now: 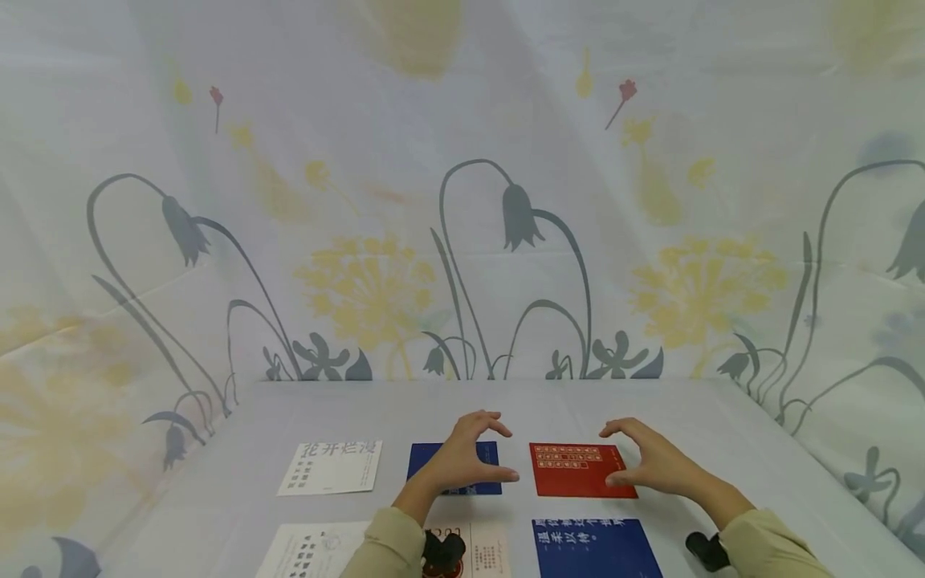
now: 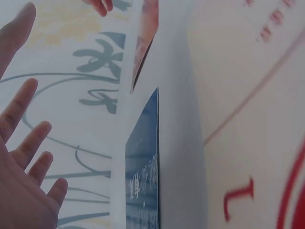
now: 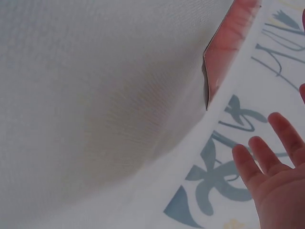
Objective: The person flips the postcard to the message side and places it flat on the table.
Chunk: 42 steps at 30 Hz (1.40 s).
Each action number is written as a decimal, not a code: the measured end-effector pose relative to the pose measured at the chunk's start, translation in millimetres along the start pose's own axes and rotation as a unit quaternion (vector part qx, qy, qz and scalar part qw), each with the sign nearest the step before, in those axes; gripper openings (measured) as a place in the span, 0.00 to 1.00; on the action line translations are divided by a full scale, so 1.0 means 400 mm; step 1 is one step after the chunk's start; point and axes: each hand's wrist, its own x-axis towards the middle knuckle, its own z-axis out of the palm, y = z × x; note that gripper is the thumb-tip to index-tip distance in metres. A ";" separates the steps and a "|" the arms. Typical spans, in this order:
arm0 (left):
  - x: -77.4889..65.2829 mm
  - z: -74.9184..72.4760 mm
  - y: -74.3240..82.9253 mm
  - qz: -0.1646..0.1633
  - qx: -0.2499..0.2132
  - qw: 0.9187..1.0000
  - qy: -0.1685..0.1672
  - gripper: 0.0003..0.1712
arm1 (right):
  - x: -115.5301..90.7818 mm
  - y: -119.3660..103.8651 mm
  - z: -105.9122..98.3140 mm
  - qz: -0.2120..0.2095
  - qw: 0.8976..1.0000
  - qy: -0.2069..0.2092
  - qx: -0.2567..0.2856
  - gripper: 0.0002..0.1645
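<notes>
My left hand (image 1: 466, 457) hovers over a dark blue card (image 1: 489, 456) at the middle of the far row, thumb and fingers spread apart with nothing between them. To its right, my right hand (image 1: 658, 461) is held above the right edge of a red card (image 1: 567, 482) with gold characters. Its thumb and fingers also part around nothing. Both palms face each other. In the left wrist view, the left fingers (image 2: 28, 143) are raised off the blue card (image 2: 143, 162). The right wrist view has the right fingers (image 3: 271, 152) away from the red card (image 3: 231, 47).
A white card (image 1: 347, 474) lies at the far left. Nearer are another white card (image 1: 303, 546), a cream card (image 1: 491, 550) with red print, partly hidden by the left wrist camera, and a blue card (image 1: 596, 554) with white characters. Behind the white table (image 1: 564, 409) hangs a flowered curtain (image 1: 376, 193).
</notes>
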 end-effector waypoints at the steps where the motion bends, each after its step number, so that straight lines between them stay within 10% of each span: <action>1: 0.004 0.003 0.000 0.001 0.001 1.000 -0.001 0.30 | 0.003 0.002 0.002 0.001 1.000 -0.001 -0.001 0.36; 15: 0.064 0.047 -0.004 -0.011 -0.015 1.000 0.004 0.27 | 0.032 0.020 0.007 -0.026 0.999 -0.034 0.007 0.30; 42: 0.143 0.133 0.023 -0.066 0.146 0.983 -0.096 0.26 | 0.063 0.046 0.015 0.013 0.989 -0.145 -0.005 0.27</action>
